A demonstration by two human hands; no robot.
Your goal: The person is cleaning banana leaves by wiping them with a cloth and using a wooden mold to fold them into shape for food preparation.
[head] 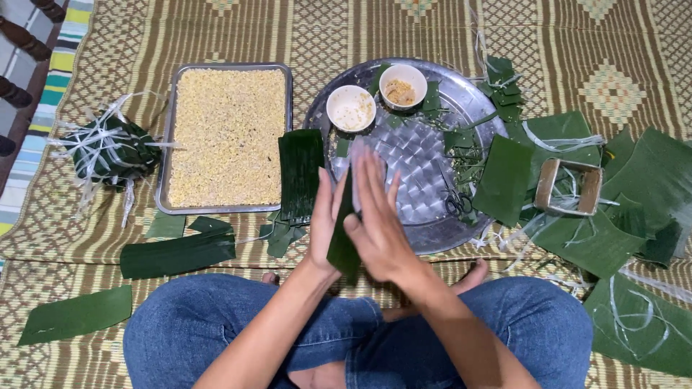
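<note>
A folded strip of dark green leaf [342,245] stands on edge between my two palms. My left hand [324,220] presses its left side with fingers straight and pointing away from me. Against its right side lies my right hand [378,216], flat, blurred by motion. Both hands hover over the near rim of a round metal tray [425,223]. I sit cross-legged in blue jeans on a woven mat [238,21].
A rectangular metal tray of yellowish grain [229,137] lies to the left. Two white bowls [351,108] [403,86], small scissors [457,202] and leaf scraps lie on the round tray. A wooden square frame [569,187], leaf pieces, pale strings and a tied leaf parcel [109,150] surround it.
</note>
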